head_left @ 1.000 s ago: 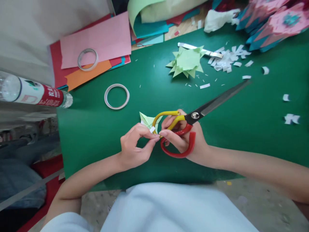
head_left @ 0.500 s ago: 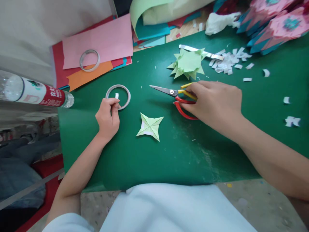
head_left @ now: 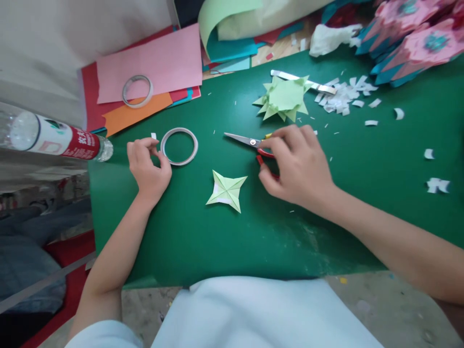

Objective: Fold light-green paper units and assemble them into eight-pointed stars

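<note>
My left hand (head_left: pixel 148 169) pinches a small white piece of double-sided tape (head_left: pixel 153 136) between thumb and fingertips. Just to its right lies a tape roll (head_left: pixel 196 147), close by the thumb. My right hand (head_left: pixel 299 162) is over the handles of the scissors (head_left: pixel 253 142), its fingers apart and hiding most of the red and yellow grips. The scissors lie on the table with the blades pointing left. Between my hands sits a light green folded paper star (head_left: pixel 228 189) with four points and white tape strips along two edges.
On the green table (head_left: pixel 203 246) are a many-pointed green paper piece (head_left: pixel 288 96), white scraps (head_left: pixel 342 96) and a silver-white strip (head_left: pixel 284 75). Coloured paper sheets (head_left: pixel 170 58) carry another tape roll (head_left: pixel 150 94). A bottle (head_left: pixel 68 140) lies left; pink-blue paper flowers (head_left: pixel 416 53) stand back right.
My left hand has let go of the tape roll and moved left with the tape piece. My right hand has shifted left and its fingers have loosened from the scissors.
</note>
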`<state>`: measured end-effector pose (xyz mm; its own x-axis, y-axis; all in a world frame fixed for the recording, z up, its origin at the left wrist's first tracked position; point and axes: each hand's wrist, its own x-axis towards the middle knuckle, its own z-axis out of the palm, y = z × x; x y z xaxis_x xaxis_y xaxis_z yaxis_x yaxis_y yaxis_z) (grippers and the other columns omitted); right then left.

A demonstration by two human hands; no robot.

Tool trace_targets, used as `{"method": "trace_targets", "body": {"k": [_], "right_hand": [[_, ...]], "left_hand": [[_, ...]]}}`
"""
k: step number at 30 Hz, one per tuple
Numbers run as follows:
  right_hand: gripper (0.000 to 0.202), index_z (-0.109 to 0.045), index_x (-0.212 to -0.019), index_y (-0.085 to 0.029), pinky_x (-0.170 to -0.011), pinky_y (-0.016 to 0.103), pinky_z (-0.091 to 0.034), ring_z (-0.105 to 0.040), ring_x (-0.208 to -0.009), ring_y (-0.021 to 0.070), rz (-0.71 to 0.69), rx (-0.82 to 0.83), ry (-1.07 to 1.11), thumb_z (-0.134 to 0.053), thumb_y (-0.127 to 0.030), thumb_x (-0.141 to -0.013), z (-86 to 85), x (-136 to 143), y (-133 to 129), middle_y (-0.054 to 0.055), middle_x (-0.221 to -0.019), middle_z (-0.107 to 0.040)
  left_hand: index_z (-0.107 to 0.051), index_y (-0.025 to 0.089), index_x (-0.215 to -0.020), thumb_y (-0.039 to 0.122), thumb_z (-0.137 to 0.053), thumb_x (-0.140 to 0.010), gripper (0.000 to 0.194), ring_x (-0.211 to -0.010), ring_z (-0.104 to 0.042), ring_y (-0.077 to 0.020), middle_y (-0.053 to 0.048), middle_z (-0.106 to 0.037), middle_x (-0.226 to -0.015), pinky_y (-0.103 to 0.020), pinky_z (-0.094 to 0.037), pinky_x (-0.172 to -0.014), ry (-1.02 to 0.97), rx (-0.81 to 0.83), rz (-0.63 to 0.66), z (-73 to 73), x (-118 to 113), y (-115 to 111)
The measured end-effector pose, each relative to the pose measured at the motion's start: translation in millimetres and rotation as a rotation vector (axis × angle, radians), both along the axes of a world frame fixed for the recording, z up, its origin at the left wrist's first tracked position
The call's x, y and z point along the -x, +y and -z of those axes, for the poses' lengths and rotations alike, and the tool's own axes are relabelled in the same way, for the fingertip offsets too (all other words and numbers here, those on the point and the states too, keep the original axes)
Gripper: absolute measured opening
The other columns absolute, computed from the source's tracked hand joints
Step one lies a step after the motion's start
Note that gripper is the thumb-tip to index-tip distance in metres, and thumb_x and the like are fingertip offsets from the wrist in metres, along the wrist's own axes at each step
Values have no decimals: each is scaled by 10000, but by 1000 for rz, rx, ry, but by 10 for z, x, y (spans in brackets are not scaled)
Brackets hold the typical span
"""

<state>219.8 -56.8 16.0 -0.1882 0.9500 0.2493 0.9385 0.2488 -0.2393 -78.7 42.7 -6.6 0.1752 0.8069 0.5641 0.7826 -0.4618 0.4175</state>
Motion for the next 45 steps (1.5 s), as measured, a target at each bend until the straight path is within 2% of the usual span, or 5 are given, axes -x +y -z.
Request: {"method": "trace_targets", "body": {"k": [6, 25, 32, 41, 45], "right_hand": [[422, -589, -1056, -162, -856, 446, -363, -460, -1001, 311, -124, 37, 63, -533, -539, -876, 124, 378, -170, 153, -1085, -560], [73, -638, -851, -177, -572, 206, -426, -598, -624, 94, -273, 344, 929, -613, -243, -869, -29, 359, -109, 0, -783, -696], [185, -563, -1009, -193, -598, 200, -464, -646, -691, 110, -376, 382, 846, -628, -250, -845, 20, 297, -108, 3, -849, -696], [93, -611, -924, -255, -822, 407, -471, -593, -903, 215, -261, -70, 504, -567, -329, -889, 82, 292, -98, 57, -985, -682], [149, -660, -834, -313, -774, 431, -436, -583, -900, 227, -261, -15, 385, -537, -341, -912, 19, 269, -74, 19, -921, -706]], "left_hand": [[-633, 217, -991, 237, -610, -880, 114, -790, -642, -161, -27, -682, -880, -294, -497, -739, -68, -56, 75, 27, -31, -26], [-692, 255, -853, 187, -720, -813, 84, -739, -659, -110, 19, -660, -861, -256, -555, -679, -284, 22, 422, -51, -322, -402], [-574, 246, -1203, 264, -690, -845, 377, -927, -674, -172, -91, -605, -1120, -323, -594, -792, -493, 569, 756, -91, -539, -790], [-645, 220, -1038, 125, -650, -852, 209, -866, -678, -146, -55, -708, -938, -251, -573, -714, -371, 531, 749, -77, -571, -795], [-649, 209, -1030, 127, -656, -849, 199, -871, -688, -138, -50, -718, -935, -259, -582, -770, -349, 500, 812, -116, -597, -790]]}}
